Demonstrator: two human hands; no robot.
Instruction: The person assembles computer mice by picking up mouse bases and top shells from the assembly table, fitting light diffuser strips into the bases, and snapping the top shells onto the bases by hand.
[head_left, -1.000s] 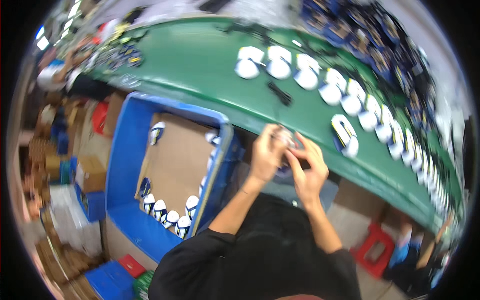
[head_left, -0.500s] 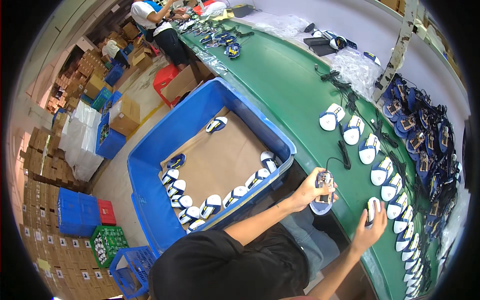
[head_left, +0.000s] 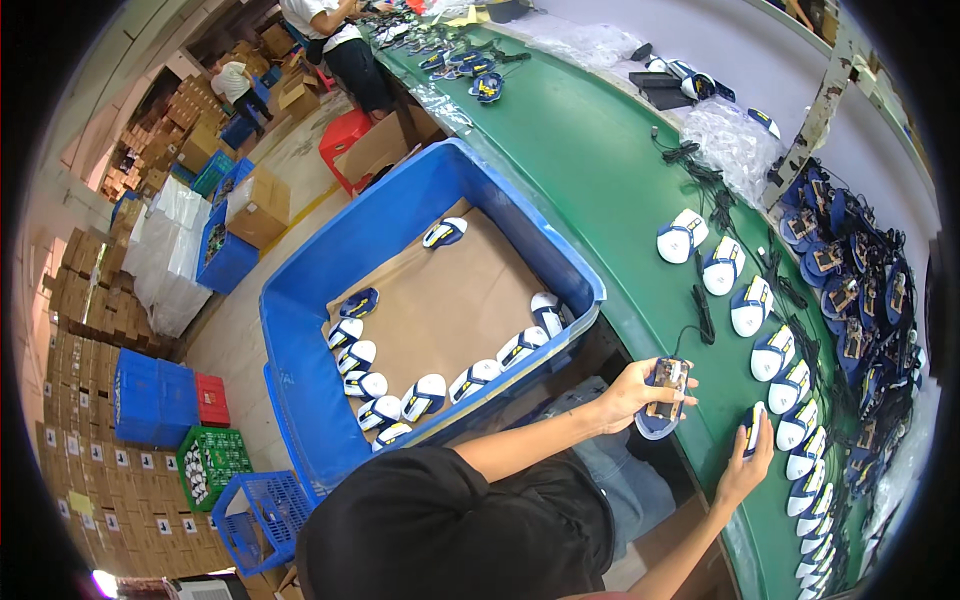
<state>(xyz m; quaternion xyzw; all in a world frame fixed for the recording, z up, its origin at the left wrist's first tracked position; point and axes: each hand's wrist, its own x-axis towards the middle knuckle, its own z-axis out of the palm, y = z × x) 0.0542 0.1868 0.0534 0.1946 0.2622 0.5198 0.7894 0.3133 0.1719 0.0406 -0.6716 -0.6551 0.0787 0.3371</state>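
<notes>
Navy base (head_left: 661, 412): by the near edge of the desk (head_left: 590, 170); probably light and stiff, its bare circuit board (head_left: 668, 374) fragile, so the rim suits holding.
Left grip (head_left: 630, 393): my fingers curl around the base, clasping it.
White-and-navy shell (head_left: 752, 424): at the desk, likely light and slippery; best pinched by its sides.
Right grip (head_left: 751, 462): half-curled, grasping the shell; lifted or resting, I cannot tell.

A green workbench (head_left: 580, 165), rowed mouse shells (head_left: 752, 308) and stacked cartons (head_left: 120, 498) show a factory.
</notes>
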